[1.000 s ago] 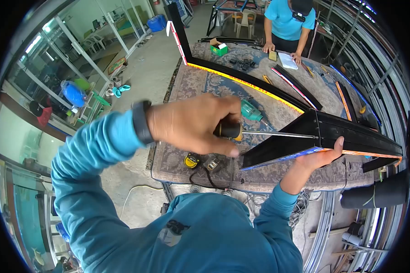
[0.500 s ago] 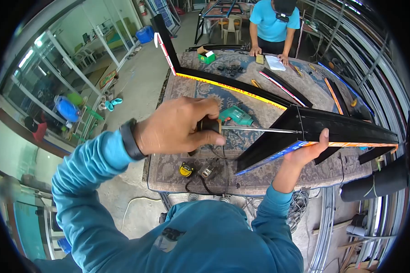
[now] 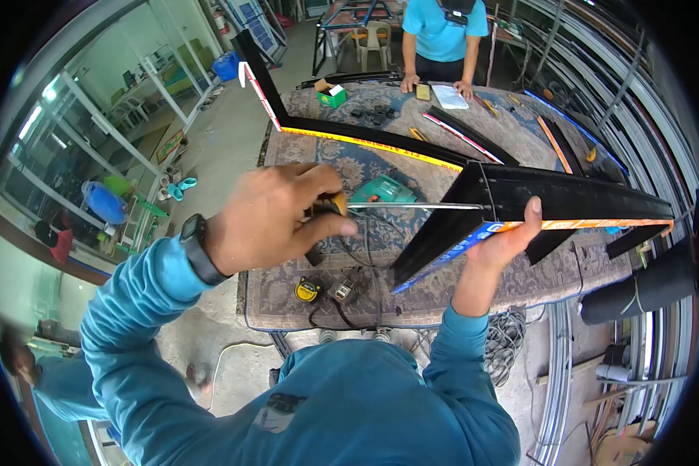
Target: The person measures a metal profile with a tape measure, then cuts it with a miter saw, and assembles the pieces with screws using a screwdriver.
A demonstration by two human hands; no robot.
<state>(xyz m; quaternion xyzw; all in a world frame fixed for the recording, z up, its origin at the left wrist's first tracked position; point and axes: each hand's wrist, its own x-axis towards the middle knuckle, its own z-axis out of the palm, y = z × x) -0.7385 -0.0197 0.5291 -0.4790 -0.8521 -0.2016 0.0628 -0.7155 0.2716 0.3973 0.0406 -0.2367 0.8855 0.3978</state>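
My left hand (image 3: 276, 206), with a black watch at the wrist, is closed round the handle of a screwdriver (image 3: 412, 206). The long shaft points right, its tip meeting a corner joint of the black metal frame (image 3: 582, 196). Under that corner, my right hand (image 3: 501, 245) grips the frame, thumb up along its side and the other fingers mostly hidden. Blue, orange and yellow printed tape runs along the frame's edges. Behind the shaft, a green power drill (image 3: 384, 190) lies on the carpet-covered table (image 3: 435, 299).
A yellow tape measure (image 3: 307, 290) lies at the near table edge, with a green box (image 3: 331, 94) farther back. Opposite, a co-worker (image 3: 443, 39) leans over a white paper (image 3: 449, 97). Another person (image 3: 62, 380) is at lower left. Coiled cable (image 3: 505, 346) lies below right.
My view has shifted slightly, so the table and frame appear farther left. My left hand has turned on the screwdriver handle, showing more yellow. A person has come into view at lower left.
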